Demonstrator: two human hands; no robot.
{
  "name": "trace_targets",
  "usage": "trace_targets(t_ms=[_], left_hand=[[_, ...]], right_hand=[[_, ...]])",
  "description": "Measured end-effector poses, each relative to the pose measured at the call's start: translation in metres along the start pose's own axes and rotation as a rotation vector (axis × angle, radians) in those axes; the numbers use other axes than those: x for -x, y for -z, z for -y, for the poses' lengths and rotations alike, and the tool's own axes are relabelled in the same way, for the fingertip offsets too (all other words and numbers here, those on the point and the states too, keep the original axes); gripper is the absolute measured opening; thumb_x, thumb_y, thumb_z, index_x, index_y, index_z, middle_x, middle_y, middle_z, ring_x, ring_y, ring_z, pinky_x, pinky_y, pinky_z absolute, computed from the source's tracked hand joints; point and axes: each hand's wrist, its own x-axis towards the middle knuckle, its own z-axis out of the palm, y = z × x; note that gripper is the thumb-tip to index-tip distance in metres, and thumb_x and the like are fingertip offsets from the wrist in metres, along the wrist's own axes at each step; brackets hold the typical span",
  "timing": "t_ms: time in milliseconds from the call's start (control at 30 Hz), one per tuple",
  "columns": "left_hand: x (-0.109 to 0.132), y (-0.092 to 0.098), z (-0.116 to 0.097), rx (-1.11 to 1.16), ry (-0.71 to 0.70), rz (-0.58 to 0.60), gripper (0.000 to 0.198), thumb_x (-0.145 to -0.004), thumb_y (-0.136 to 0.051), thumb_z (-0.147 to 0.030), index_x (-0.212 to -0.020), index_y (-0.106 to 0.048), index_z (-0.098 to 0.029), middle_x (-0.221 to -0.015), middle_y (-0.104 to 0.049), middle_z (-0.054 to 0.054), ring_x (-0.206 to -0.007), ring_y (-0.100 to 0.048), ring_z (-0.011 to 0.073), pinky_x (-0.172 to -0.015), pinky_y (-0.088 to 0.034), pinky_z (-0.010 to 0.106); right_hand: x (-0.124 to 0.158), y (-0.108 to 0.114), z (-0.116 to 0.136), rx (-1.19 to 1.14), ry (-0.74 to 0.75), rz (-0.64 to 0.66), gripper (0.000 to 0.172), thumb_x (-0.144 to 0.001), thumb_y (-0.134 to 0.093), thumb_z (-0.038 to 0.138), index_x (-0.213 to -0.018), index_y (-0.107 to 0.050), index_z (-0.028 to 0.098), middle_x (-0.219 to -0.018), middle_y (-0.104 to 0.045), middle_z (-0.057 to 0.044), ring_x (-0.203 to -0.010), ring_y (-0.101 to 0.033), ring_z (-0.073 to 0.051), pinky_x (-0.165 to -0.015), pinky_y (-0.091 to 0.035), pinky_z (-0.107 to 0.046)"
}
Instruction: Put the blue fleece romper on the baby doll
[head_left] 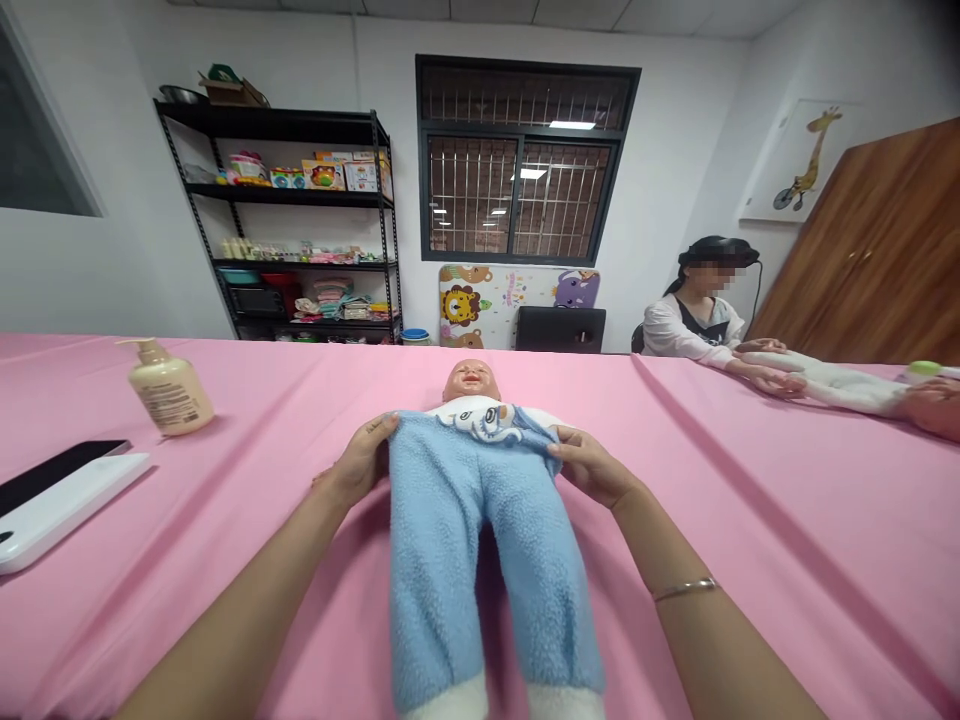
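Light blue fleece trousers (442,520) with white cuffs hang stretched between my hands, legs toward me. My left hand (367,455) pinches the left end of the waistband; my right hand (589,462) grips the right end, where the cloth is bunched. Behind the trousers a baby doll (471,381) lies face up on the pink-covered table (300,400), its head at the far side. White cloth shows at its chest, beside a printed animal face with eyes. The trousers hide most of the doll's body.
A pump bottle (171,392) stands at the left, behind a white phone-like object (67,510) and a dark one (60,470). At the right, a person (697,310) in a headset handles another doll in white clothes (847,383). Shelves (300,195) stand behind.
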Motion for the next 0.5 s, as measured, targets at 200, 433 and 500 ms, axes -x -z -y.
trace_targets(t_ms=[200,433,500], left_hand=[[-0.003,-0.011,0.016,-0.055,-0.005,0.017,0.032,-0.067,-0.072,-0.034,-0.093,-0.061,-0.018,-0.086,-0.063,0.002,-0.076,-0.057,0.0141,-0.069,-0.044,0.023],[-0.006,-0.009,0.016,-0.018,-0.001,-0.182,0.048,-0.055,-0.072,-0.021,-0.099,-0.053,-0.021,-0.079,-0.057,-0.003,-0.059,-0.052,0.0095,-0.051,-0.038,0.020],[-0.004,-0.012,0.009,0.039,-0.088,-0.218,0.044,-0.051,-0.070,-0.017,-0.092,-0.053,-0.019,-0.076,-0.054,-0.004,-0.059,-0.051,0.0089,-0.052,-0.038,0.020]], right_hand=[[-0.015,-0.004,-0.024,-0.228,-0.078,-0.017,0.028,-0.052,-0.076,0.033,-0.068,-0.059,0.017,-0.061,-0.058,0.004,-0.059,-0.049,-0.011,-0.059,-0.036,-0.023],[-0.021,-0.008,-0.035,-0.180,-0.094,-0.225,0.029,-0.050,-0.076,0.032,-0.068,-0.059,0.017,-0.058,-0.058,0.002,-0.059,-0.052,-0.014,-0.059,-0.039,-0.026],[-0.017,-0.008,-0.024,-0.340,-0.045,-0.157,0.028,-0.052,-0.076,0.029,-0.072,-0.060,0.020,-0.065,-0.061,0.002,-0.061,-0.053,-0.013,-0.060,-0.040,-0.026]])
